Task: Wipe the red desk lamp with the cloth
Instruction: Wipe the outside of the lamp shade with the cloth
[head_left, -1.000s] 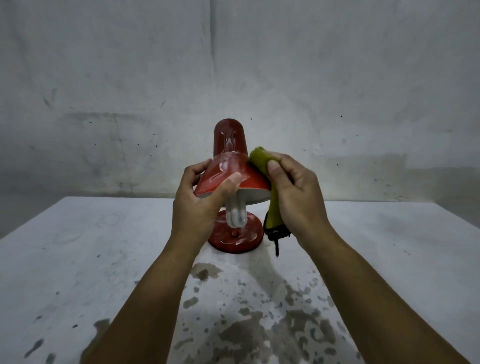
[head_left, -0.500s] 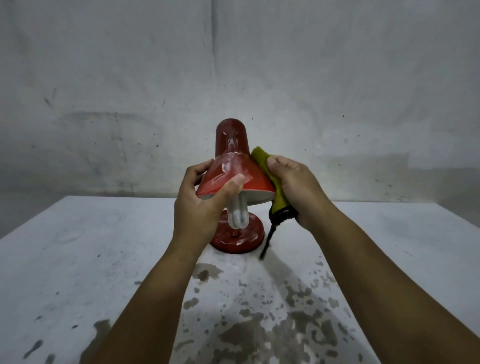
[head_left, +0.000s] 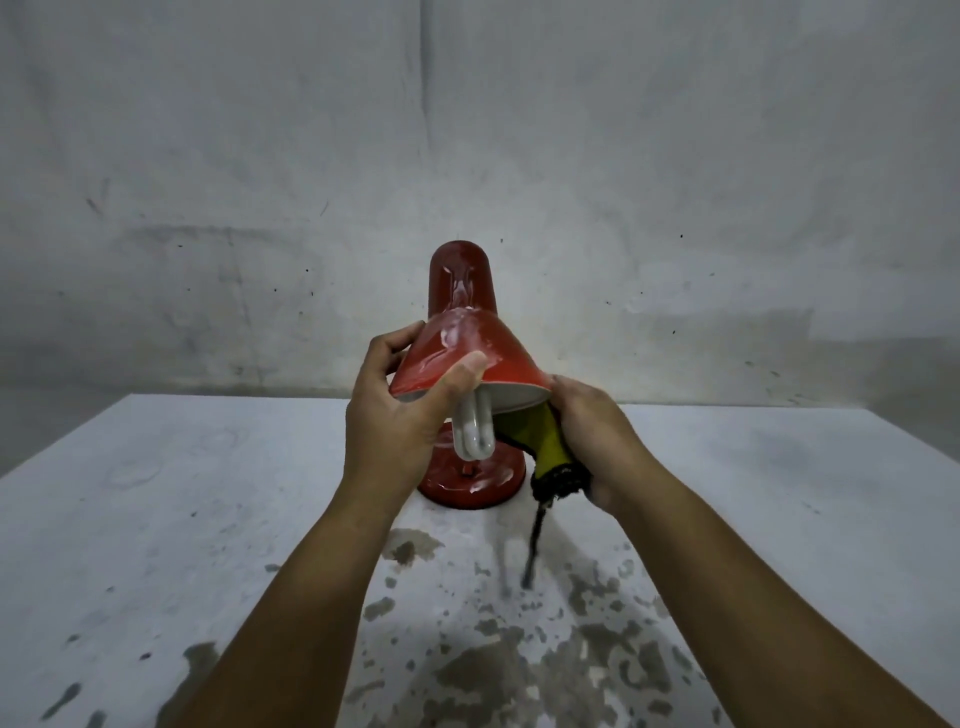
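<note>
The red desk lamp (head_left: 470, 338) stands on the white table, its round base (head_left: 493, 480) partly hidden behind my hands. Its shade tilts toward me, and a white coiled bulb (head_left: 472, 431) hangs out of it. My left hand (head_left: 400, 421) grips the shade's left rim, thumb over the front edge. My right hand (head_left: 592, 441) holds a yellow-green cloth (head_left: 545, 447) with a black frayed edge, bunched just under the shade's right rim. A dark strand of the cloth dangles toward the table.
The white table (head_left: 156, 519) carries dark wet blotches (head_left: 519, 649) in front of the lamp. A stained grey wall (head_left: 675, 208) rises close behind the table's far edge.
My right hand slid the cloth down the right side of the shade to below its rim. The left hand kept its hold on the shade.
</note>
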